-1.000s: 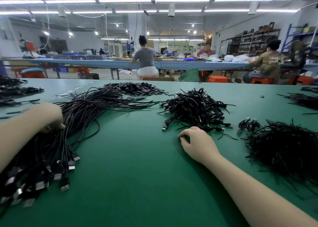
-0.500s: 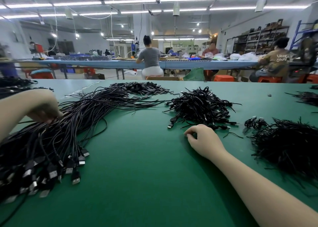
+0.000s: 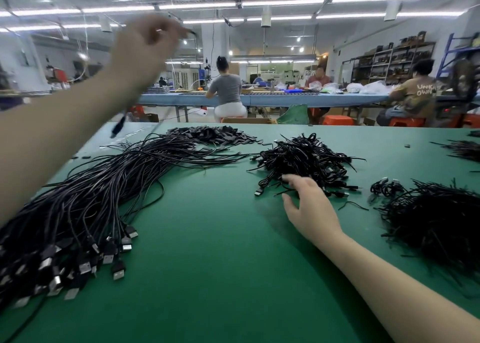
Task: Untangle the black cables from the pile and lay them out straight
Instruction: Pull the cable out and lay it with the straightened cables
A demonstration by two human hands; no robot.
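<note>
Black tangled pile (image 3: 304,158) lies straight ahead of our right hand (image 3: 307,207), fingers relaxed and spread, touching its near edge. Our left hand (image 3: 145,43) raised high, blurred, pinching one cable (image 3: 118,128) that dangles. Laid-out bundle (image 3: 109,186) runs diagonally, plugs toward us. We read "OWN" on far worker's shirt (image 3: 422,91).

A: Look down, you've got a deep green table (image 3: 213,277) under everything, plain, no pattern.

B: And your straightened cables (image 3: 109,186) on the left run glossy black, with silver plug tips (image 3: 118,275) catching the light.

A: The tangled pile (image 3: 306,158) ahead of you, solid black too. Same for the bushy heap (image 3: 439,218) on the right.

B: Past your table, a pale blue bench (image 3: 298,99). One person there wears a grey top (image 3: 227,88) and white trousers.

A: Another's in an olive-brown shirt (image 3: 418,95) with white lettering. Orange stools (image 3: 337,120) below.
</note>
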